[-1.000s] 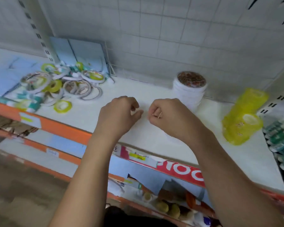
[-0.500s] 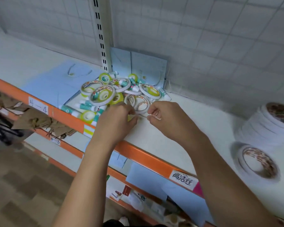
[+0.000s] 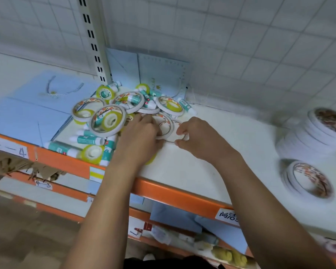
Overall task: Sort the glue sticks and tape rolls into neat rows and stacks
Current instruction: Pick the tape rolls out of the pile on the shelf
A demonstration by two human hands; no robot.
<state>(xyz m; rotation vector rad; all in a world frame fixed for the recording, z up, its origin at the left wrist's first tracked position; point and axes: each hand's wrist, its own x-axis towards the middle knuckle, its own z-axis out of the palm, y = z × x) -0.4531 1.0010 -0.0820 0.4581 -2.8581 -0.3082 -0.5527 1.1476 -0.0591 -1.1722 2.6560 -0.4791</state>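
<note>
Reaching into a heap of tape rolls and glue sticks [image 3: 113, 113] on a white shelf [image 3: 211, 167], a person has both hands at the heap's right-hand edge. The left-hand grip [image 3: 140, 134] lies palm down over the nearest rings with its fingers laid onto them. Whether it is grasping one or only pressing cannot be told, as blur and the hand itself hide the contact. Just beside it, the right-hand grip [image 3: 200, 138] is clenched on a thin white tape ring [image 3: 170, 140], forefinger above its rim and thumb below. This ring sits at the heap's edge, against a wider patterned ring [image 3: 166, 121] next to the left hand.

At the front of the heap, a large white ring has a clear yellowish roll [image 3: 109, 120] inside it. Teal-and-white glue sticks [image 3: 88, 140] lie on their sides near the orange shelf edge [image 3: 175, 194], next to a small yellow-green roll [image 3: 91, 152]. Well apart to the right stands a stack of white tape rolls [image 3: 310, 138], with more white rolls [image 3: 308, 180] lying flat in front of it.

Pale blue paper bags [image 3: 33, 105] lie flat to the left of the heap. Another bag [image 3: 161, 74] leans on the tiled wall behind it, beside a slotted upright [image 3: 94, 41]. A handwritten label [image 3: 10, 150] reading "4—4" is stuck on the shelf edge.
</note>
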